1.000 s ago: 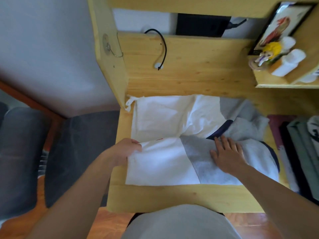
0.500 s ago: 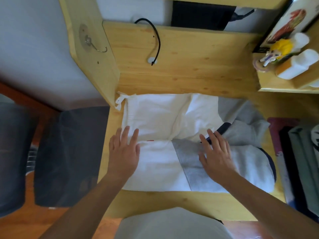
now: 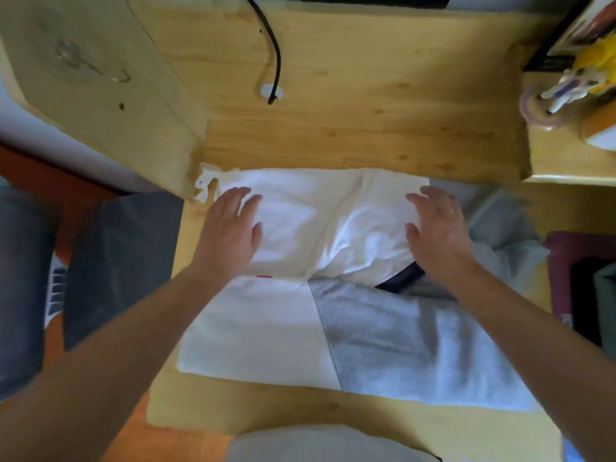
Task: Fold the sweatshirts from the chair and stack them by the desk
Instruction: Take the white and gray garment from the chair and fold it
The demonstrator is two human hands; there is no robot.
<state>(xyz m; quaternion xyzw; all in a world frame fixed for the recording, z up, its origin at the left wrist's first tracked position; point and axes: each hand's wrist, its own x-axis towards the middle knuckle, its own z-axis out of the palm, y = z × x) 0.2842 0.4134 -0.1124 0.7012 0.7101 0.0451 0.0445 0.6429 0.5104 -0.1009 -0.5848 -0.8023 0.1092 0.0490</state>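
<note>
Pale pine boards make up the surface [image 3: 333, 141] in front of me, with a wooden side panel rising at the far left and a small shelf at the far right. On it lies the white-and-grey cotton sweatshirt [image 3: 300, 311], its near half lying flat and square to the near edge, its far half lumpy and creased. My left hand [image 3: 230, 235] rests flat on the far white part, fingers spread wide, holding nothing. My right hand [image 3: 436, 228] sits over the white part's right edge, fingers loosely open and holding nothing, I judge to press the bulge down before the next fold. A dark navy trim [image 3: 403, 278] peeks out just below that hand. Bare wood lies beyond the garment, so there is room to smooth away from me. Left of the surface's edge stands a dark grey chair [image 3: 116, 268]; at the right, folded dark clothes [image 3: 586, 295] crowd that side.
</note>
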